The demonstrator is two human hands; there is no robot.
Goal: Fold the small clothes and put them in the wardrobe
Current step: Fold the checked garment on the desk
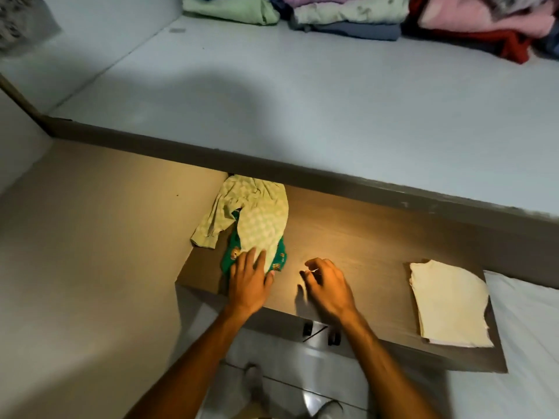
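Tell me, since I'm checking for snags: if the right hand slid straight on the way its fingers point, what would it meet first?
Probably the green garment under the pale checked one: the right hand points up-left toward the pile. Depth is unclear.

A home wardrobe nook: folded clothes (348, 13) stacked on a pale upper shelf (302, 101), a brown lower shelf (348, 237) holding a small garment (257, 219) and folded cloth (450, 303), plain walls (75, 237) around.
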